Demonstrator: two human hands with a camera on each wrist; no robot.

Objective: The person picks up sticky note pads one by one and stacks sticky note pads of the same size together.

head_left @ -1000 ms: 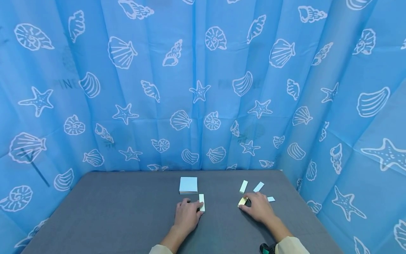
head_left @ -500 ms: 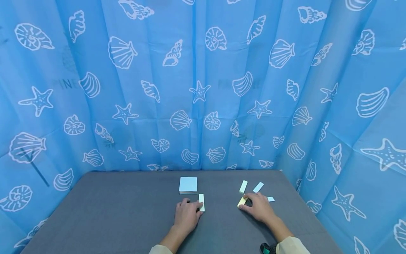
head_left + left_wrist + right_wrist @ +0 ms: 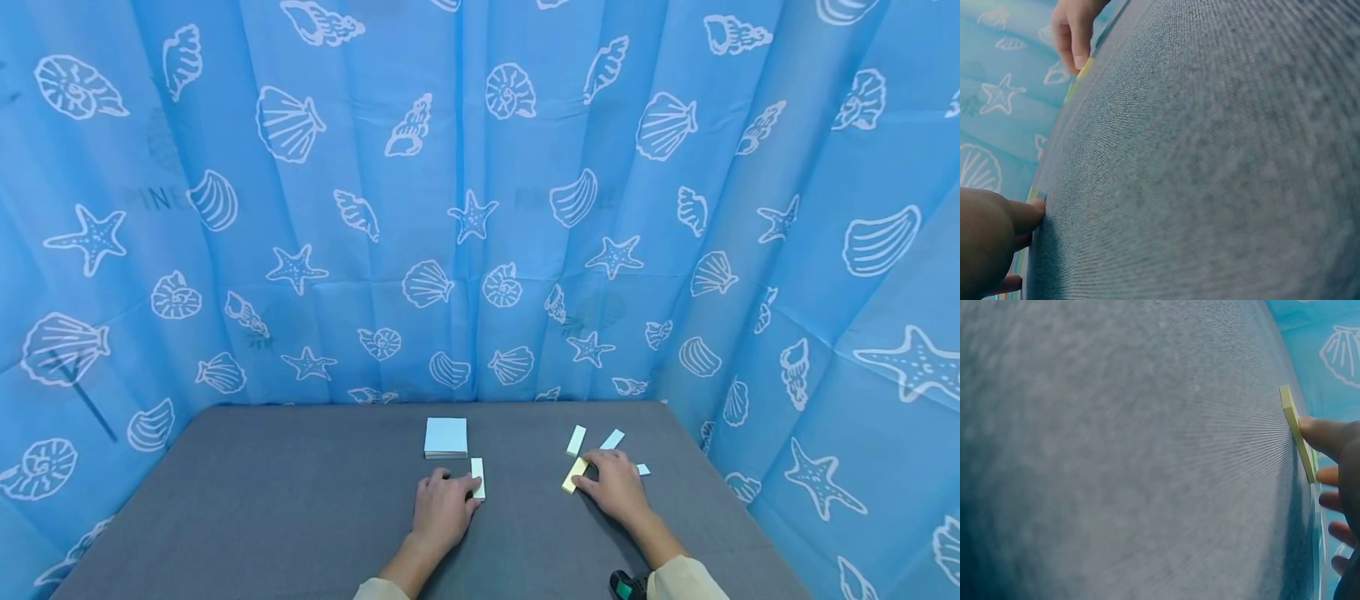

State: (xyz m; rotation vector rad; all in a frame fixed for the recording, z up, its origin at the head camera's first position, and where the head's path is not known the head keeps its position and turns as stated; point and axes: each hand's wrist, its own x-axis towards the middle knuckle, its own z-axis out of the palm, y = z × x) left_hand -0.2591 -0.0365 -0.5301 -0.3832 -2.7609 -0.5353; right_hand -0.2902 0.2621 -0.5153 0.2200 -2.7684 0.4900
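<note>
Pale sticky-note strip pad (image 3: 477, 468) lies lengthwise under my left hand (image 3: 441, 508); the index fingertip overlaps it and the thumb is at its near corner. A square stack of sticky notes (image 3: 446, 436), blue on top, sits just beyond. On the right, my right hand (image 3: 618, 487) has its thumb against the side of a yellow strip pad (image 3: 572, 482), with the index fingertip near the far end. In the right wrist view the thumb (image 3: 1319, 432) touches the yellow pad (image 3: 1294, 428) and the other fingers are spread apart. That pad lies slanted on the table.
Behind the right hand lie a pale green strip pad (image 3: 576, 439), a light blue one (image 3: 612, 438) and another pale one (image 3: 642, 469), partly covered. A dark device (image 3: 626, 586) is at the right wrist. A blue seashell curtain (image 3: 465, 250) hangs behind the grey table (image 3: 300, 500).
My right thumb has slid from the near end of the yellow pad up along its side, and the hand has shifted slightly right, uncovering more of the pad. The left hand stays still.
</note>
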